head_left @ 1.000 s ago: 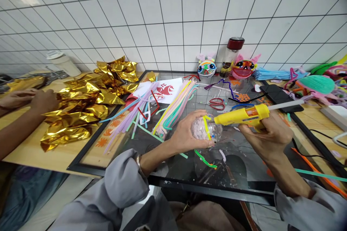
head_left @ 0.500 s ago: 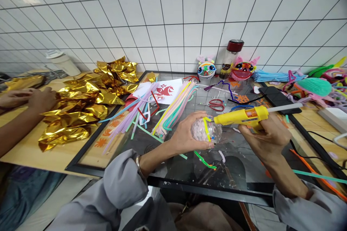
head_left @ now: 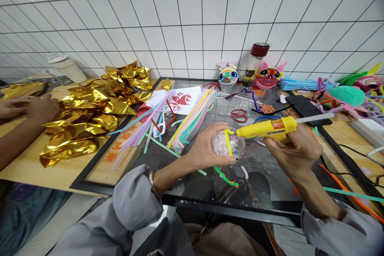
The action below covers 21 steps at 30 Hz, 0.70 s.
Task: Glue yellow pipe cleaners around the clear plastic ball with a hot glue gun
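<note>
left hand [head_left: 203, 148]: fingers clamp clear plastic ball [head_left: 222, 147] | right hand [head_left: 300, 151]: fingers grip yellow plastic glue gun [head_left: 270, 129] | axis leftward, tip beside ball

Left fingers [head_left: 225, 161] grip a clear ball [head_left: 222, 145]; right fingers [head_left: 273, 147] hold a yellow glue gun [head_left: 264, 129] beside it

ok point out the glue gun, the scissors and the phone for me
Yellow hot glue gun [head_left: 264, 129]: head view, on its barrel.
Red-handled scissors [head_left: 239, 115]: head view, on the handles.
Black phone [head_left: 305, 106]: head view, on its upward face.
</note>
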Each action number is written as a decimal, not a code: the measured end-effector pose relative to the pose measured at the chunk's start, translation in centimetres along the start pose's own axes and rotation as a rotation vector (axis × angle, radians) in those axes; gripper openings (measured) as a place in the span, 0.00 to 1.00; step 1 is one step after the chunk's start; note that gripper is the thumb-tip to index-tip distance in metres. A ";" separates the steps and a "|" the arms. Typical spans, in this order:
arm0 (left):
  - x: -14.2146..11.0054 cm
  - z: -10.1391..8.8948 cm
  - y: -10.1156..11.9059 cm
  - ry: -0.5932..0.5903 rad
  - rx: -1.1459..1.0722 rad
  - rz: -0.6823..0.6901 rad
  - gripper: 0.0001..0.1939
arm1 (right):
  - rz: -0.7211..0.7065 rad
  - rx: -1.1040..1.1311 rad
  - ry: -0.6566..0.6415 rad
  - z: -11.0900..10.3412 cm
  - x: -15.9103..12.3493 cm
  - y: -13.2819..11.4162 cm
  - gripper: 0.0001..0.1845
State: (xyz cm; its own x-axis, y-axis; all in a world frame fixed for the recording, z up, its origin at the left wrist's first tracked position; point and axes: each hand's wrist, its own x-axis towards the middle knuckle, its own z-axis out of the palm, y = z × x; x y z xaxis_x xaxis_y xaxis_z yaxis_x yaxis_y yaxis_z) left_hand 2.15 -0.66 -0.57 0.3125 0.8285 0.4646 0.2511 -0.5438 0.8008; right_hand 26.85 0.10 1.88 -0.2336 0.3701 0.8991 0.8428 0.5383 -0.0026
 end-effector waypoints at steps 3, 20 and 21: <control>0.0 0.0 0.0 -0.001 0.001 -0.003 0.40 | -0.002 0.000 0.003 -0.1 0.1 0.0 0.08; 0.0 0.0 0.0 -0.007 0.004 0.006 0.42 | -0.035 0.005 -0.008 -0.4 0.1 0.3 0.07; 0.0 0.0 0.0 -0.009 0.004 0.006 0.42 | -0.030 0.006 -0.013 -0.4 0.0 0.3 0.06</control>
State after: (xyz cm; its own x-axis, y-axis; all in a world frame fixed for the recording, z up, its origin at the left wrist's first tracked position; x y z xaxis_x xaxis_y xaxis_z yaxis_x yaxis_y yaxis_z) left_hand 2.13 -0.66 -0.61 0.3220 0.8243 0.4656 0.2534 -0.5489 0.7965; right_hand 27.28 -0.04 2.09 -0.2652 0.3632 0.8932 0.8324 0.5537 0.0221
